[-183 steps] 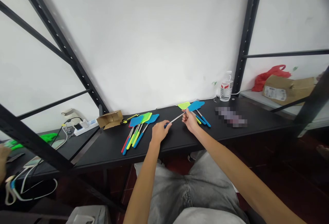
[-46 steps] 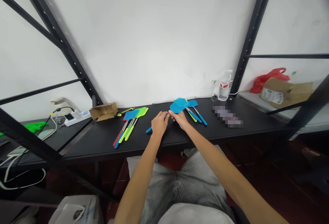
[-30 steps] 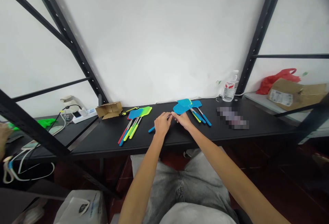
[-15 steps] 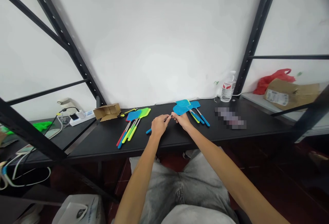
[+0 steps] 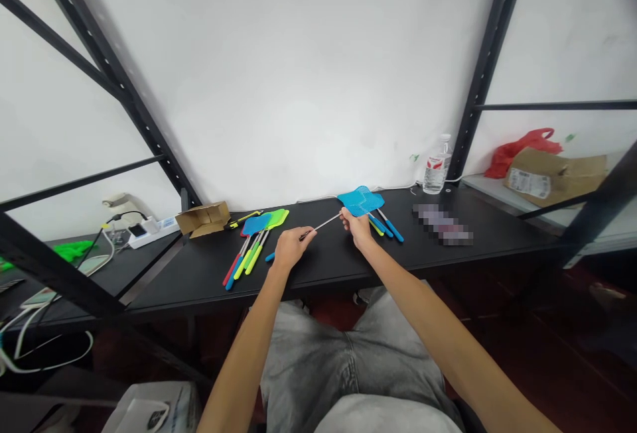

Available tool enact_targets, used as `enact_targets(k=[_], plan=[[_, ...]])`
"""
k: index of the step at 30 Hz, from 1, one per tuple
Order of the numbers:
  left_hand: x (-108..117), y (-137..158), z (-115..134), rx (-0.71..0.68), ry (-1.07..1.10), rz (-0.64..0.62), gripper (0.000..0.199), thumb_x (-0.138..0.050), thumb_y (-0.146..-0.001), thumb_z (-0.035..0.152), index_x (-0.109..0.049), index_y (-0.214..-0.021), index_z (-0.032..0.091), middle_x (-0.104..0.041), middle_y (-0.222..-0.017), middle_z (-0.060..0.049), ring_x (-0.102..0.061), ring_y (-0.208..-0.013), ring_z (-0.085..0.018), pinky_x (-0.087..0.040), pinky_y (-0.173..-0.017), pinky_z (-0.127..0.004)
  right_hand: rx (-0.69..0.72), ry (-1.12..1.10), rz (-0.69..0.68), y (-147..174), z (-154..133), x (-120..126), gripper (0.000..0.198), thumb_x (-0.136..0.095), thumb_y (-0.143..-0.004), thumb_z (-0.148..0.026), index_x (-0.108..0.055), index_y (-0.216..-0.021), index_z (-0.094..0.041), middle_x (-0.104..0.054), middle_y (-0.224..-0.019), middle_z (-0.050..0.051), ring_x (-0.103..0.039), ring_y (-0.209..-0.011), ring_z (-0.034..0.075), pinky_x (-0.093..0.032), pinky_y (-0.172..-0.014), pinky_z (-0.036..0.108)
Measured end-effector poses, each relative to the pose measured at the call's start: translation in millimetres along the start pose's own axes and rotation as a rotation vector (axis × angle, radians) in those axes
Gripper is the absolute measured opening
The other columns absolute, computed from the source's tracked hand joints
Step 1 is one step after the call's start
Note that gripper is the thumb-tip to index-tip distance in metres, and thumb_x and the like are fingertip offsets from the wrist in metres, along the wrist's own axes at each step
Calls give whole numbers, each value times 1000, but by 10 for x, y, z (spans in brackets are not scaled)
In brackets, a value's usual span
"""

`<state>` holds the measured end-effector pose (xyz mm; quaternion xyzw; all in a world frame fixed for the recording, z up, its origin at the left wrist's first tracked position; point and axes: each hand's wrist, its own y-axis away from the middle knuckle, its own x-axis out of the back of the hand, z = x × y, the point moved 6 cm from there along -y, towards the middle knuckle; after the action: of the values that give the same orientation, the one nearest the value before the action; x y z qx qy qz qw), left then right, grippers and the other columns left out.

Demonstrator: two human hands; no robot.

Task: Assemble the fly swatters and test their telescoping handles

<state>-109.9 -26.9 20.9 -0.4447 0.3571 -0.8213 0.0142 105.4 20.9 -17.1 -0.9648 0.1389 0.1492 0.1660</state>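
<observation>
A blue fly swatter (image 5: 357, 203) is held slantwise above the table between my two hands. My left hand (image 5: 291, 246) is closed round its lower shaft, and the blue handle end pokes out at the left. My right hand (image 5: 355, 226) pinches the shaft just below the flat head. Between the hands a stretch of thin metal shaft shows. Behind the right hand lie more swatters with blue and yellow-green handles (image 5: 392, 226), their heads partly covered by the held one. To the left is a group of several swatters (image 5: 257, 224) with red, blue and yellow-green handles.
An open cardboard box (image 5: 203, 219) and a yellow-black utility knife (image 5: 245, 219) lie on the black table (image 5: 189, 274) at back left. A water bottle (image 5: 436, 166) and a blurred-out item (image 5: 442, 224) are on the right. Black rack posts (image 5: 480, 68) flank the table.
My hands have moved apart, left hand leftward and right hand slightly rightward, and a longer stretch of metal shaft shows between them. The swatter's head has shifted right and up.
</observation>
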Motion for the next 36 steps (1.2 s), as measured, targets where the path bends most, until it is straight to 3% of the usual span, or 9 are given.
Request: enact_targets(k=[9, 14, 17, 22, 25, 29, 36], plan=[[27, 36, -47, -41, 62, -4, 30, -55, -94, 45, -76, -101, 25, -77, -99, -3, -71, -86, -17, -51, -82, -26, 25, -110, 113, -47, -63, 99, 45, -74, -66, -60, -67, -73, -16, -65, -69, 6, -51, -53, 12, -39, -46, 27], [58, 65, -26, -31, 28, -11, 30, -54, -95, 44, -76, -102, 25, -77, -100, -3, -70, -87, -18, -51, -82, -27, 40, -36, 69, -43, -82, 94, 49, -69, -70, -65, -67, -78, -16, -68, -75, 8, -52, -55, 13, -39, -45, 26], [68, 83, 5, -16, -18, 15, 30, -53, -96, 43, -76, -101, 25, -77, -100, -3, -70, -89, -18, -50, -85, -27, 60, 52, -67, 2, -97, 31, 49, -67, -74, -64, -70, -84, -16, -70, -80, 9, -52, -56, 12, -36, -43, 24], [-12, 72, 150, -68, -48, 38, 30, -51, -97, 42, -73, -108, 25, -75, -104, -4, -69, -93, -17, -49, -85, -25, 87, 247, -519, 232, -147, -277, 42, -70, -75, -58, -74, -83, -16, -71, -76, 7, -55, -59, 14, -40, -48, 24], [-69, 64, 215, -106, -69, 16, 32, -48, -99, 42, -72, -112, 25, -75, -103, -5, -69, -93, -16, -48, -83, -25, 77, 276, -680, 342, -174, -388, 40, -71, -74, -57, -75, -81, -17, -70, -75, 6, -57, -61, 14, -44, -53, 25], [-94, 64, 231, -116, -90, 1, 36, -46, -99, 44, -72, -114, 24, -74, -99, -6, -68, -90, -16, -47, -80, -25, 91, 273, -668, 315, -173, -370, 39, -68, -77, -57, -76, -78, -18, -71, -77, 6, -55, -59, 13, -40, -51, 24], [-107, 30, 260, -90, -75, 19, 35, -46, -99, 44, -72, -115, 27, -75, -96, -4, -68, -86, -16, -46, -76, -24, 66, 215, -519, 196, -95, -269, 41, -69, -77, -58, -76, -70, -18, -70, -76, 7, -52, -57, 12, -34, -48, 25]])
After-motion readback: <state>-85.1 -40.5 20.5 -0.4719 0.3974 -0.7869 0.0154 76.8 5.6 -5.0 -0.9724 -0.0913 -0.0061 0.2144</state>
